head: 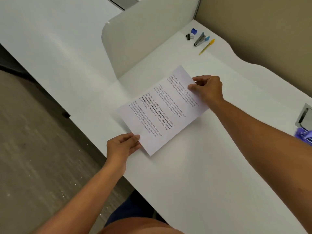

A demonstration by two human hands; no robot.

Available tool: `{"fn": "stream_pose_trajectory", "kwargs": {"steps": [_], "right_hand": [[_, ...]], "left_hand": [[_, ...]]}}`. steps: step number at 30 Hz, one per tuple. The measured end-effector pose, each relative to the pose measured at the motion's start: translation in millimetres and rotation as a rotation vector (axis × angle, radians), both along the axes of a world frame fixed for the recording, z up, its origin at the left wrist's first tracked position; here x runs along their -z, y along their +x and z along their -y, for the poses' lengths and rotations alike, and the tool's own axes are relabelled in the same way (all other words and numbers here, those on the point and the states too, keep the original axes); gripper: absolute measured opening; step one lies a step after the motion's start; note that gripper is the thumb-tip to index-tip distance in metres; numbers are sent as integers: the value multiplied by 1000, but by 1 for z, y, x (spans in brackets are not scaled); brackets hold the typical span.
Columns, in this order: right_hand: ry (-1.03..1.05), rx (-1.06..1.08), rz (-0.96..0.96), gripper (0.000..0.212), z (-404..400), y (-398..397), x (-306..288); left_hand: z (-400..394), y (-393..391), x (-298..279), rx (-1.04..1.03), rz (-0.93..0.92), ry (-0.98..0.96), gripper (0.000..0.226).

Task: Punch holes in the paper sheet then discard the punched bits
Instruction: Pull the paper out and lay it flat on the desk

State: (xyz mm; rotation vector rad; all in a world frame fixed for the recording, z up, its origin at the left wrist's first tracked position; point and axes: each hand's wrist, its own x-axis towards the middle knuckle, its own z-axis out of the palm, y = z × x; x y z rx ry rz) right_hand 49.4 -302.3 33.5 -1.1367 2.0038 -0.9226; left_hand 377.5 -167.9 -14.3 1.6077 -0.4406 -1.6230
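- The white desk (211,174) is filling most of the view, running from 6 o'clock up to 1 o'clock, with a pale divider panel (143,36) standing at 12 o'clock.
- The printed paper sheet (162,112) is sitting at the centre, slanting from 8 o'clock to 1 o'clock, gripped at both ends; whether it is touching the desk I cannot tell.
- The right hand (208,89) is pinching the sheet's far edge at 1 o'clock, thumb on top.
- The left hand (122,146) is pinching the near corner at 7 o'clock, fingers closed on the paper.
- A metal object (304,115) is lying at 3 o'clock, cut off by the frame, with something purple (303,135) just below it.
- A stapler (200,39), yellow pen (206,46), black binder clip (189,36) and small blue object (194,31) are lying close together at 1 o'clock.
- No container showing contents is clearly readable.
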Motion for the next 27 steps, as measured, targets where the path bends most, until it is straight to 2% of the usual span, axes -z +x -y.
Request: {"fn": "stream_pose_trajectory", "kwargs": {"steps": [7,17,23,25,26,27], "right_hand": [[66,-105,-85,31,61,35,25],[133,-171,-213,31,59,39,46],[144,-216,-330,18,56,42,46],[149,-226,-340,15,56,43,46],[146,-227,-332,15,55,43,46],[129,-229,-326,24,53,43,46]], "left_hand": [[25,17,8,-48,50,80,11],[25,12,9,10,153,126,11],[19,16,7,82,249,102,18],[14,19,7,163,404,45,21],[12,22,9,231,546,-41,23],[10,24,10,306,709,-184,26]]}}
